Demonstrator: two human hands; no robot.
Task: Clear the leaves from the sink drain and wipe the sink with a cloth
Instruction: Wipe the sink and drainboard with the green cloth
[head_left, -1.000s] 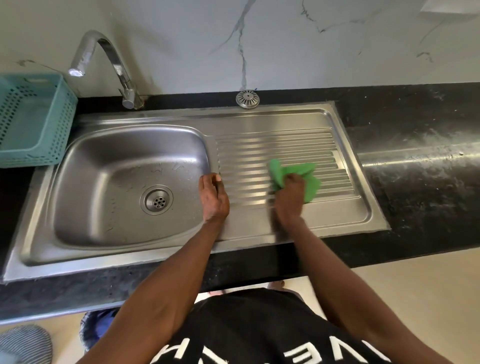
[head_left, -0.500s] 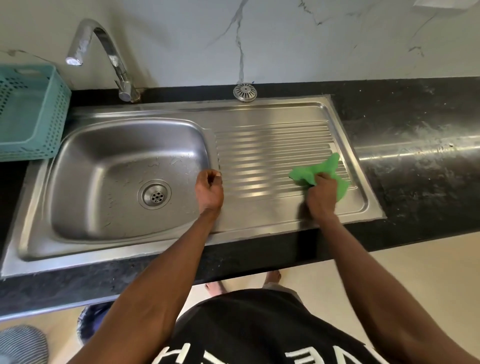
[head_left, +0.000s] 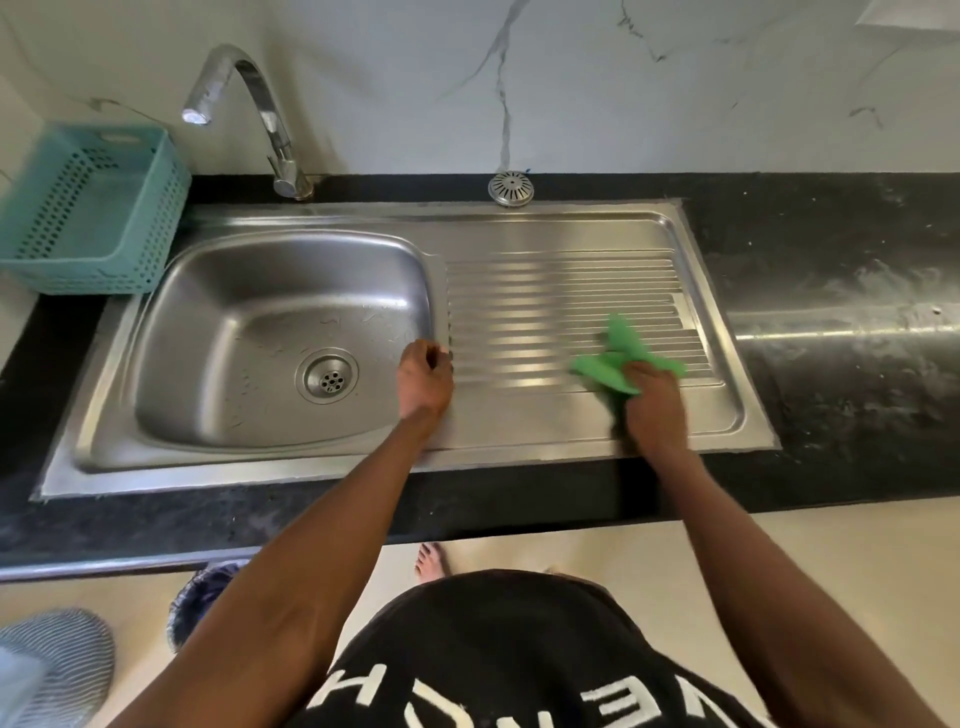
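The steel sink (head_left: 280, 291) has a deep basin on the left and a ribbed drainboard (head_left: 561, 291) on the right. Its drain (head_left: 327, 379) shows no leaves. My right hand (head_left: 652, 402) presses a green cloth (head_left: 621, 358) onto the lower right part of the drainboard; the hand and cloth are blurred. My left hand (head_left: 423, 382) rests with curled fingers on the rim between basin and drainboard, holding nothing that I can see.
A curved tap (head_left: 260, 104) rises behind the basin. A teal perforated basket (head_left: 88, 208) stands at the left on the black counter (head_left: 831, 260). A round metal strainer cap (head_left: 510, 188) lies behind the drainboard. A marble wall backs the counter.
My right hand swept the cloth from the drainboard's middle to its right edge, then back a little leftward. My left hand stayed on the rim.
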